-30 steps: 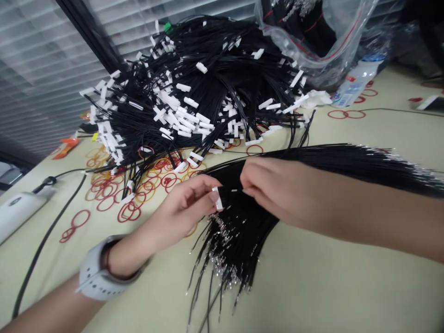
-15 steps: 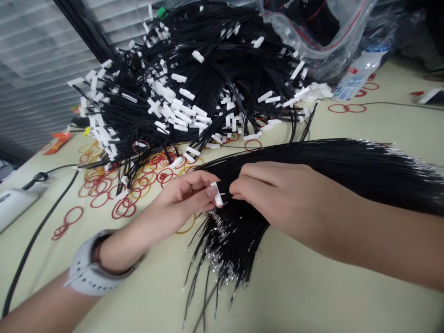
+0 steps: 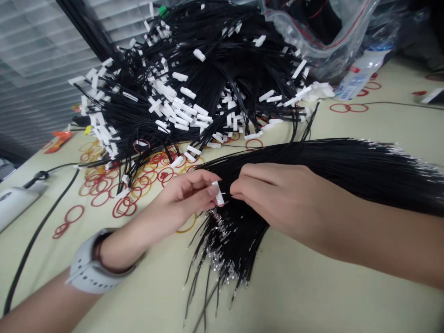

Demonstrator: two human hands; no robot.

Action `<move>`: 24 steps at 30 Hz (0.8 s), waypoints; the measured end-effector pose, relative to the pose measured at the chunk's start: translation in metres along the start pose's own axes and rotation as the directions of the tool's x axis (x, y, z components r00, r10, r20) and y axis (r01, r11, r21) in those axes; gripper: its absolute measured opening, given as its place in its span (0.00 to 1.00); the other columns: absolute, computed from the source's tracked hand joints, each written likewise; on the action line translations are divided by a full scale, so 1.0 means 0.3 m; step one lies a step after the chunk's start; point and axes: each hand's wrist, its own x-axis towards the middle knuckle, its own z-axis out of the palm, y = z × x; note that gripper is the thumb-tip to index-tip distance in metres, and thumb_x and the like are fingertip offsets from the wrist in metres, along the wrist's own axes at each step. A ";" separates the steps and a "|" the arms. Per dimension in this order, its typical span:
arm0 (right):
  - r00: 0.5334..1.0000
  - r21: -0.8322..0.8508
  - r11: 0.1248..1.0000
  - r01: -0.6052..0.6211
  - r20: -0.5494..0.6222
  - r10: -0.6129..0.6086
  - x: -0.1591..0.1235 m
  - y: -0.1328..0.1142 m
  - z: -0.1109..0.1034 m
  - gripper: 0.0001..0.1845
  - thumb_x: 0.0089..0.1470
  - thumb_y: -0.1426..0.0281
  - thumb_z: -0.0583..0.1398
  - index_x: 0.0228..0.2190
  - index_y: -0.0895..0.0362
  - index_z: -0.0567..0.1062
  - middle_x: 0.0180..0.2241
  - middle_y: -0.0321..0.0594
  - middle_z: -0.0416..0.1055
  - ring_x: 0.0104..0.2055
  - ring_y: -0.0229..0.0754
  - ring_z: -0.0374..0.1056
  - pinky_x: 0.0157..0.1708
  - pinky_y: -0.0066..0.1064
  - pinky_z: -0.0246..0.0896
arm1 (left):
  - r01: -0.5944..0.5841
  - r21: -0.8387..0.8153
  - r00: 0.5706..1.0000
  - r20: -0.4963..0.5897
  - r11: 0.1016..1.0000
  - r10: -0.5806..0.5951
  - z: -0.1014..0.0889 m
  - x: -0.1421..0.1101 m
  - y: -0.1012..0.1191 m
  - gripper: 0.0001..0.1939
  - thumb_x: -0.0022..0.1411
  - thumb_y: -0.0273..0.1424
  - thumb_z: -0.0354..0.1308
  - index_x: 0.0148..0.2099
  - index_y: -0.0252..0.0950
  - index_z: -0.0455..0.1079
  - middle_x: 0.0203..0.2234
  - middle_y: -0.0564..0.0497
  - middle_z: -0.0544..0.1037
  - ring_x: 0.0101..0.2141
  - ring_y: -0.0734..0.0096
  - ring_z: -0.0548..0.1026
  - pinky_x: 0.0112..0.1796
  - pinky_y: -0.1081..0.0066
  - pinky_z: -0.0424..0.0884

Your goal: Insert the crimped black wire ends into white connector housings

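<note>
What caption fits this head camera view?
Left hand holds a white connector housing as the right hand pinches crimped black wires, beside a heap of connector-tipped wires.

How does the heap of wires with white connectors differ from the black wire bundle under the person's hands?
The heap is a tangled mound, while the bundle fans out in smooth, nearly parallel strands. The heap's visible wire ends carry white plastic connectors; the bundle's show bare metal terminals. The heap lies farther from the camera than the bundle. Both are made of thin black wires.

Grey slatted window blinds (image 3: 34,74), dark window frame (image 3: 86,27), pale cream-green tabletop (image 3: 312,305)
</note>
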 end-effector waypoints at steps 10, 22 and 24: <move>0.983 -0.090 0.990 0.106 -0.139 -0.118 0.007 -0.013 0.049 0.17 0.56 0.82 0.46 0.30 0.66 0.73 0.25 0.44 0.65 0.27 0.39 0.58 0.28 0.30 0.57 | -0.122 0.109 0.993 0.008 0.987 0.122 0.006 -0.001 -0.008 0.02 0.57 0.27 0.59 0.34 0.35 0.72 0.23 0.55 0.74 0.25 0.79 0.71 0.27 0.80 0.69; 0.972 0.041 0.990 0.134 0.188 -0.139 -0.022 -0.036 -0.073 0.05 0.54 0.76 0.55 0.28 0.58 0.69 0.28 0.37 0.63 0.32 0.39 0.59 0.32 0.32 0.54 | -0.024 0.034 0.990 -0.136 0.999 0.028 0.014 -0.015 0.015 0.05 0.55 0.30 0.60 0.36 0.34 0.71 0.26 0.55 0.75 0.27 0.80 0.72 0.29 0.82 0.69; 0.955 0.114 0.991 0.068 0.279 -0.098 -0.055 -0.043 -0.050 0.04 0.54 0.75 0.56 0.28 0.57 0.68 0.29 0.36 0.63 0.34 0.39 0.58 0.33 0.31 0.54 | -0.033 0.052 0.990 -0.133 0.998 0.040 0.015 -0.019 0.016 0.06 0.56 0.30 0.60 0.37 0.34 0.71 0.26 0.54 0.74 0.27 0.79 0.71 0.29 0.81 0.69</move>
